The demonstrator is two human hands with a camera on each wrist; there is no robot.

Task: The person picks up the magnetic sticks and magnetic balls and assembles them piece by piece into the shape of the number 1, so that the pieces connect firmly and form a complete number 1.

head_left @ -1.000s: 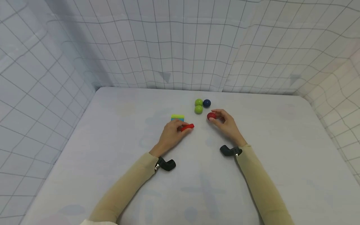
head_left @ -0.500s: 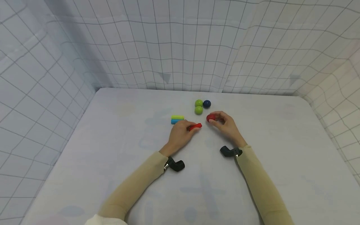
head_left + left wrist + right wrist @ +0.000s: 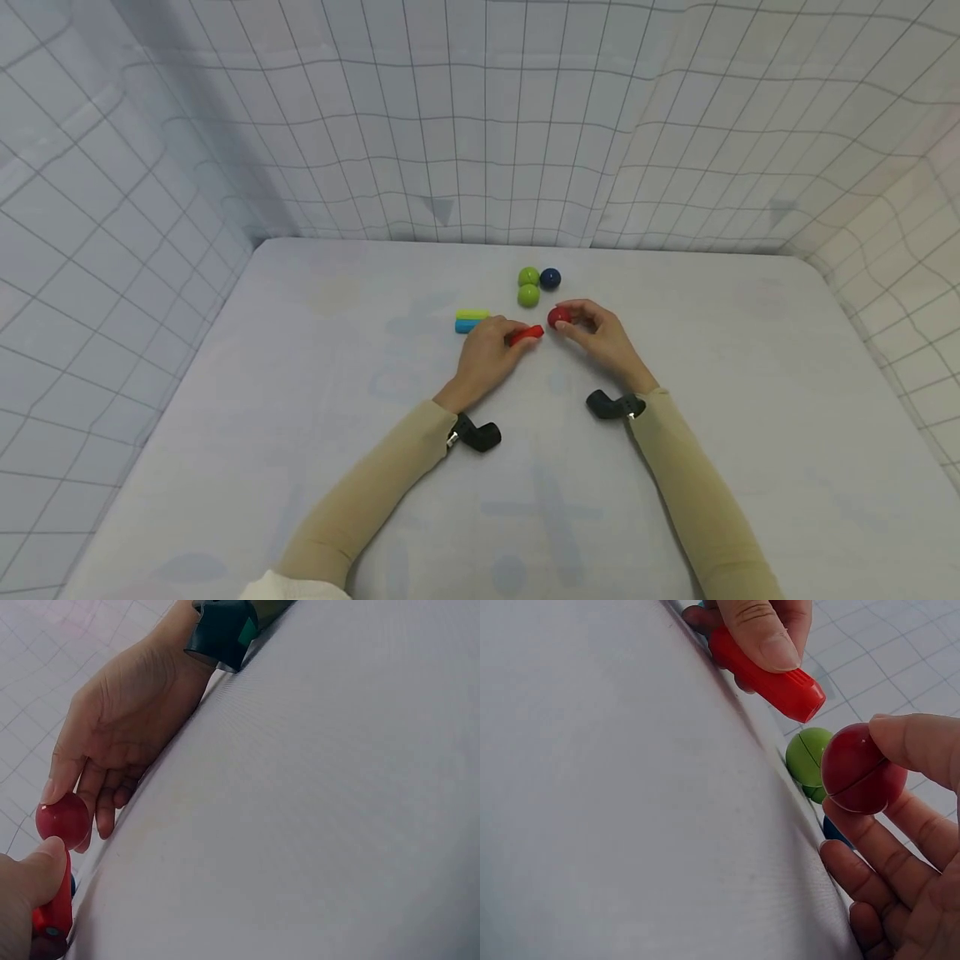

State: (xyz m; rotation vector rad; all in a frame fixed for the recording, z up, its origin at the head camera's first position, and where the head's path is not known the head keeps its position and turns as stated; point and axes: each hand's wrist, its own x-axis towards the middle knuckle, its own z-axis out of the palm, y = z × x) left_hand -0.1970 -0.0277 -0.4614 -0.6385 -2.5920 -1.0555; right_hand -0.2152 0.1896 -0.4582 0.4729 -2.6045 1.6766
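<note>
My left hand [image 3: 487,357] pinches a short red stick [image 3: 528,334] between thumb and fingers. The right wrist view shows this red stick [image 3: 769,679] as a thick barrel with a ribbed, tapered end. My right hand [image 3: 609,340] holds a shiny red ball [image 3: 558,317] by thumb and fingertips. A thin seam runs round the red ball [image 3: 862,769]. In the head view the stick's tip points at the ball, with a small gap between them. Behind the left hand, a yellow-green stick [image 3: 472,315] and a blue stick [image 3: 468,327] lie side by side, the blue one partly covered.
Two green balls [image 3: 528,296] and a dark blue ball [image 3: 551,278] sit together beyond the hands, near the table's back edge. The white table [image 3: 315,400] is bordered at the back and sides by a grid-patterned curtain [image 3: 375,125].
My left hand has moved right with the red stick, uncovering more of the blue stick. My right hand has shifted slightly toward me and left with the red ball.
</note>
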